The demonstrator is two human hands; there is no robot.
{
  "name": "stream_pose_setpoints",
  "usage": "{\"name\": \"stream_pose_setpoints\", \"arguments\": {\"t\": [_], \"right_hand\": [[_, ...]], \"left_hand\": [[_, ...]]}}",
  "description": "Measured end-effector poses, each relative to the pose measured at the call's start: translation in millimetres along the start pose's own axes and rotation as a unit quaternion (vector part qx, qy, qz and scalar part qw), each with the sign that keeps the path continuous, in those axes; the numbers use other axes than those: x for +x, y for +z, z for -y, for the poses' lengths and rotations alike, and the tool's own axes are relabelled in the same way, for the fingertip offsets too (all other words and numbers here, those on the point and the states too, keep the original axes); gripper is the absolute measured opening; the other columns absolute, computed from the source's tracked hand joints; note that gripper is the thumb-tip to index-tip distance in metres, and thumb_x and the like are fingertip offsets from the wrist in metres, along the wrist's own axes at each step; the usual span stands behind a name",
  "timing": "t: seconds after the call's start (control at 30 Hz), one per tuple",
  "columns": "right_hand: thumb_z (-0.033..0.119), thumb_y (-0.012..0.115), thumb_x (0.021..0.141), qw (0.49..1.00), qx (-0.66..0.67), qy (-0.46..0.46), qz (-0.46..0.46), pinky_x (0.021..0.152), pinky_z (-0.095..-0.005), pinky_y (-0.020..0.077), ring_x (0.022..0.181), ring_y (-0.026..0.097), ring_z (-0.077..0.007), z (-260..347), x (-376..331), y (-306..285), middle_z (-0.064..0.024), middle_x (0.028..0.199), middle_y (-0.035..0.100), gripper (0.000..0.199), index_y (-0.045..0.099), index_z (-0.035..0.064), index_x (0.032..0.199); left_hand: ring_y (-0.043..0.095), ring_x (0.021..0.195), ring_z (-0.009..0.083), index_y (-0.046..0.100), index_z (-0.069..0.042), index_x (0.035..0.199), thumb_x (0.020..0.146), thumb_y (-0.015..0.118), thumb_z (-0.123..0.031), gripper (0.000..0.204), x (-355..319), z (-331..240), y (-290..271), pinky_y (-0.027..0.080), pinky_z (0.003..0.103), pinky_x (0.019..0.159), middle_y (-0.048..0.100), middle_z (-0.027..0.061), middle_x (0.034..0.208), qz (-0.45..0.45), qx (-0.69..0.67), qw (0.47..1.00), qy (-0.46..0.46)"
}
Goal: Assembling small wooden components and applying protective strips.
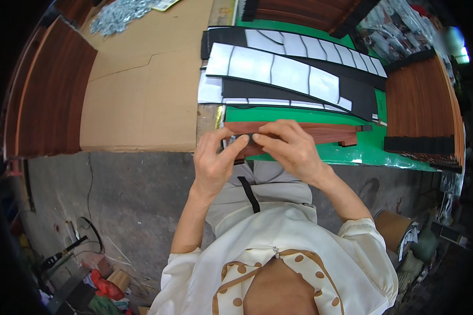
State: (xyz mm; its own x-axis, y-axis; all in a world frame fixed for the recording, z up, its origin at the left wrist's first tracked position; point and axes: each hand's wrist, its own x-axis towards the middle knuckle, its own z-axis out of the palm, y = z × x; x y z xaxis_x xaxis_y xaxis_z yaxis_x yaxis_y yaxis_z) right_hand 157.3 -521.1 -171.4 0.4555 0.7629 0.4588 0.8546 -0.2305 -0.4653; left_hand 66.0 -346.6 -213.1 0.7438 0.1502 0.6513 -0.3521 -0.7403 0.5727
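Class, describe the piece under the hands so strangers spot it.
Find the green tabletop right of the brown cardboard. Near its front edge, a bare left hand and bare right hand touch the left end of a long, narrow, reddish-brown wood-look piece. Its colour sets it apart from the white-and-black strips beyond.

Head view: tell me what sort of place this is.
Probably a small workshop: brown boards are stacked at the right of a green table, black-and-white strips lie on it, and the bare grey floor has clutter along its edges.
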Motion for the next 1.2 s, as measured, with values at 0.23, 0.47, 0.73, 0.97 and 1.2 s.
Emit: {"name": "stream_pose_setpoints", "arguments": {"t": [0.23,0.47,0.73,0.97,1.2], "right_hand": [[0.002,0.067,0.073,0.972,-0.134,0.155,-0.114,0.082,-0.0397,0.0463,0.097,0.055,-0.0323,-54.6,-44.3,-53.8,-0.0127,0.106,0.060,0.035,0.058,0.0033,0.107],[0.017,0.056,0.091,0.838,0.025,0.521,-0.162,0.081,-0.0287,0.0461,0.088,0.059,-0.0171,-103.9,-124.8,-108.7,-0.0099,0.100,0.061,0.033,0.055,-0.0017,0.119],[0.004,0.060,0.086,0.854,0.124,0.425,-0.274,0.087,-0.0290,0.0455,0.098,0.057,-0.0139,-111.0,-149.0,-74.4,-0.0098,0.111,0.061,0.032,0.057,-0.0035,0.117],[0.006,0.060,0.084,0.905,-0.138,0.351,-0.195,0.103,-0.0436,0.0314,0.111,0.055,-0.0303,-107.8,-151.4,-75.5,-0.0108,0.113,0.062,0.023,0.063,0.0026,0.106],[0.009,0.058,0.084,0.964,-0.114,0.234,-0.048,0.101,-0.0460,0.0335,0.118,0.047,-0.0312,-143.1,-56.1,-87.9,-0.0135,0.123,0.054,0.031,0.057,0.0033,0.115]], "left_hand": [[0.057,0.072,0.0230,0.065,-0.006,0.102,0.073,0.067,0.007,0.032,-9.3,2.4,-1.6,0.046,0.031,0.059,0.058,0.0140,0.092,0.042,0.028,0.998,-0.026],[0.063,0.077,0.0265,0.063,0.002,0.101,0.070,0.070,0.008,0.033,-6.2,-19.2,-18.6,0.051,0.033,0.063,0.061,0.0146,0.094,0.057,0.027,0.998,-0.011],[0.062,0.086,0.0292,0.063,0.002,0.097,0.072,0.061,0.014,0.028,-33.2,-9.1,-12.7,0.052,0.032,0.072,0.061,0.0161,0.098,0.059,0.066,0.995,-0.041],[0.061,0.090,0.0322,0.064,-0.001,0.096,0.067,0.058,0.014,0.034,-16.4,-8.6,-22.7,0.049,0.038,0.082,0.063,0.0136,0.098,0.151,0.066,0.984,-0.062],[0.059,0.091,0.0347,0.056,-0.003,0.116,0.085,0.058,-0.009,0.032,84.0,66.4,17.8,0.047,0.042,0.080,0.063,0.0167,0.098,0.100,0.190,0.969,-0.122]]}}
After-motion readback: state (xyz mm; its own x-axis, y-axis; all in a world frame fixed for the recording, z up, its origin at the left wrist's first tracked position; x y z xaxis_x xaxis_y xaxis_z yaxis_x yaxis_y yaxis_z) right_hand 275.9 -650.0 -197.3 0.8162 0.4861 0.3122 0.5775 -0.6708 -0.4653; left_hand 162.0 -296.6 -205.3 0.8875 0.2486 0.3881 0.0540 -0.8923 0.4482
